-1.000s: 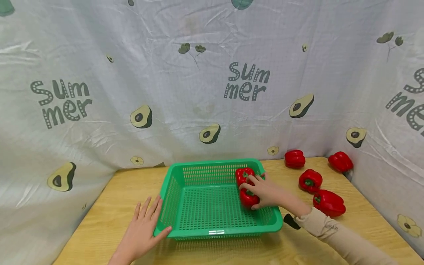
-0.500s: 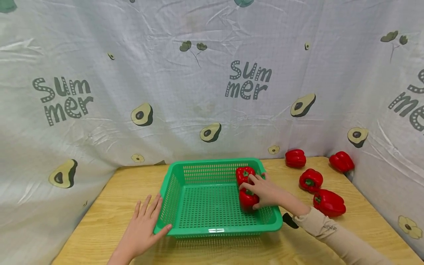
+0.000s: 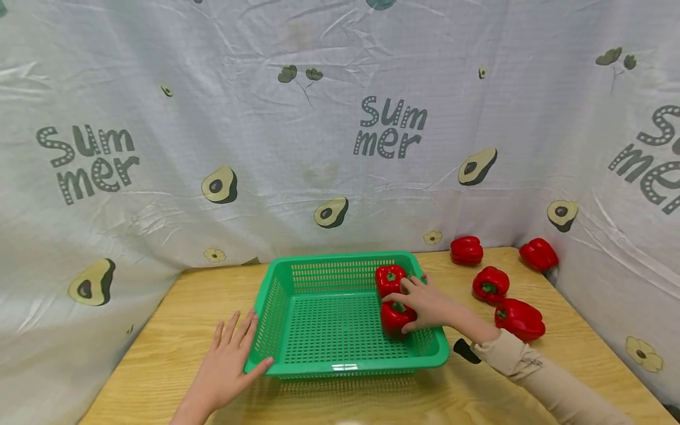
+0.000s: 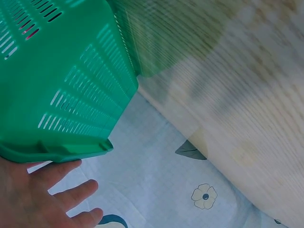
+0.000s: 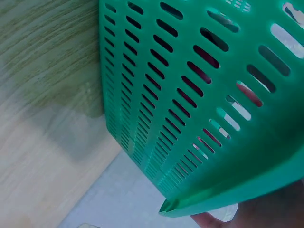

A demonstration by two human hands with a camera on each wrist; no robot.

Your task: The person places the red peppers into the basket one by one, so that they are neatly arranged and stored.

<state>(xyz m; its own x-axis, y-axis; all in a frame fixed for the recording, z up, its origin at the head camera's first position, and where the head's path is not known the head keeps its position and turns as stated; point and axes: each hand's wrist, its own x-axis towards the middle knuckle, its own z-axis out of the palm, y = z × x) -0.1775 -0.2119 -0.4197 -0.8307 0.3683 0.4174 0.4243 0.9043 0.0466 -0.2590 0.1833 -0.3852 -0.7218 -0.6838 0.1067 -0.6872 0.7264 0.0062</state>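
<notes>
A green plastic basket (image 3: 345, 370) stands on the wooden table, seen whole in the head view. My right hand (image 3: 430, 304) reaches over its right rim and grips a red bell pepper (image 3: 394, 323) inside, fingers curled over its top near the stem. Just behind that one sits a second bell pepper (image 3: 389, 277), in the back right part of the basket. With fingers straight and spread, my left hand (image 3: 223, 366) lies against the left rim. In the left wrist view, the fingers of my left hand (image 4: 59, 194) show beside the basket's edge (image 4: 57, 156). The right wrist view mostly shows the slotted side wall (image 5: 156, 95).
To the right of the basket, several red bell peppers lie on the table (image 3: 159, 354), the nearest pepper (image 3: 520, 320) close to my right sleeve (image 3: 531, 372). A black object (image 3: 466, 351) shows by my right wrist. A printed cloth (image 3: 265, 147) hangs behind the table and along its sides.
Both hands keep their places at the basket, the right one still on the same bell pepper. The head view has shifted slightly, so the scene sits a little further left.
</notes>
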